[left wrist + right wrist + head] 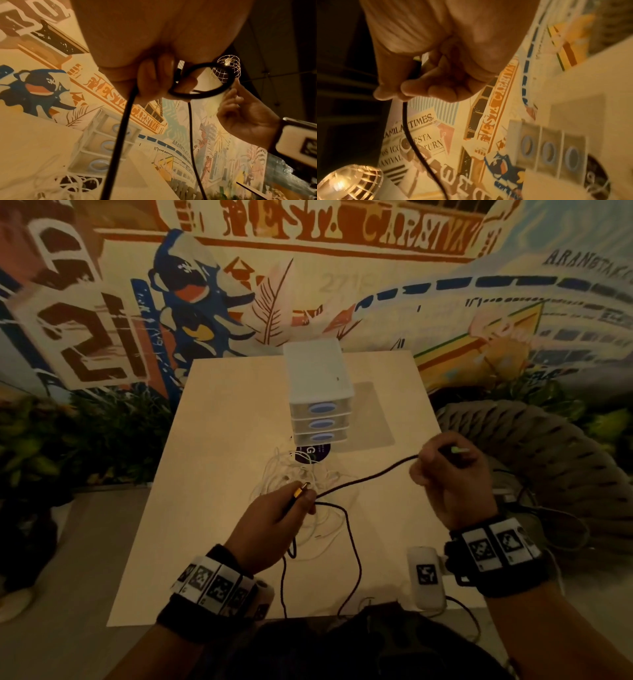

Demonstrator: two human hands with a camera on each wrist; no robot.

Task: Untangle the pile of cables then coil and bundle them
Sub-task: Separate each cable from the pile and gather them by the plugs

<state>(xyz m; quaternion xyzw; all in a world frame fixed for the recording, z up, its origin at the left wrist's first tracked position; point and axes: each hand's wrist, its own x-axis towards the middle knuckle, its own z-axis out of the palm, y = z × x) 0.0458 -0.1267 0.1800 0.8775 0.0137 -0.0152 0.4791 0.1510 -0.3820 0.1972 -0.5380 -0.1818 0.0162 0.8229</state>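
A black cable (363,477) is stretched above the middle of the counter (219,440) between both hands. Its gold-tipped plug end is pinched in the grip of the left hand (274,525), with a first small loop already caught round the curled fingers (154,81), as the left wrist view shows. The right hand's (452,477) grip is closed round the cable further along, fingers curled about it. The slack hangs off the near edge of the counter. The white cables (294,477) are left tangled just beyond the left hand, in front of the drawer unit (318,392) near the far edge.

The coiling step appears to be under way. It would be done well if equal lengths were fed by the right hand and each turn laid beside the last in the left, with a slight twist allowed so that no kink forms. The hanging slack should be kept clear of the white tangle.
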